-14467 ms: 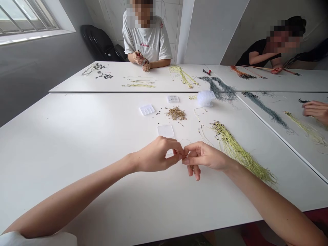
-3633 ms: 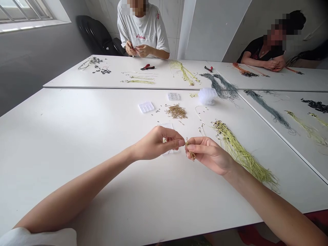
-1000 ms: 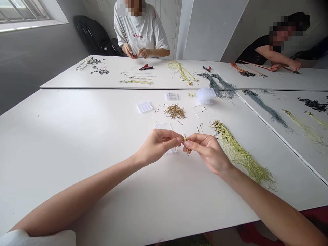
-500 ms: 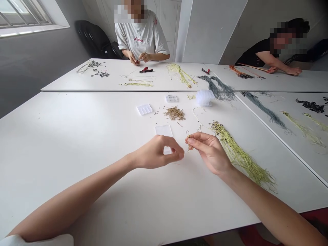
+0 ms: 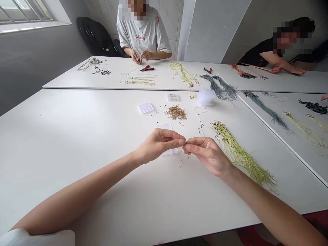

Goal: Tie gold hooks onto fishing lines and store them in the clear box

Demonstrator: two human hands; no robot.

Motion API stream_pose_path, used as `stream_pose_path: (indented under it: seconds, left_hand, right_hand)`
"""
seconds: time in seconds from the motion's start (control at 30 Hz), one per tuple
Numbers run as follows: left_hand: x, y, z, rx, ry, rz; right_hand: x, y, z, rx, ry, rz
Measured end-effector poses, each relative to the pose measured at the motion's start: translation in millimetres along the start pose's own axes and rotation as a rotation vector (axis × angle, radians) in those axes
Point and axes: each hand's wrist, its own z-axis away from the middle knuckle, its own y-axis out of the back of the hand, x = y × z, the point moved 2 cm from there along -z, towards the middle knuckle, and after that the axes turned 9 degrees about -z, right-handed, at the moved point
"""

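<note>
Over the table, a golden fish hook (image 5: 188, 154) is mostly hidden between my fingertips, with its lower end poking out below. My right hand (image 5: 211, 154) pinches it between thumb and forefinger. My left hand (image 5: 160, 143) is closed too, its thumb and finger pressed together at the hook's top, fingertips meeting those of the right. A thin curled line (image 5: 180, 162) dangles beneath the left fingertips. Behind my left hand lies a clear plastic case (image 5: 164, 126), partly covered. A bundle of yellow-green cords with dark hooks (image 5: 241, 153) spreads just right of my right hand.
Beyond my hands sit a pile of golden hooks (image 5: 176, 112), small clear boxes (image 5: 146, 108) and a crumpled plastic bag (image 5: 206, 97). Grey cord bundles (image 5: 268, 109) lie rightward. Across the table a person in a white shirt (image 5: 143, 34) works near red-handled pliers (image 5: 147, 68); another person leans at right.
My left hand has come right and up to meet the right at the hook, and its fingers have closed there. The hook, upright and visible before, is now mostly covered.
</note>
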Motion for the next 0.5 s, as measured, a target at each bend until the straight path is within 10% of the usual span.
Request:
stream_pose_path:
  seconds: [0.5]
  left_hand:
    - [4, 15.1, -1, -0.228, 0.104, -0.039]
  right_hand:
    - [0, -4, 2, -0.153, -0.117, 0.045]
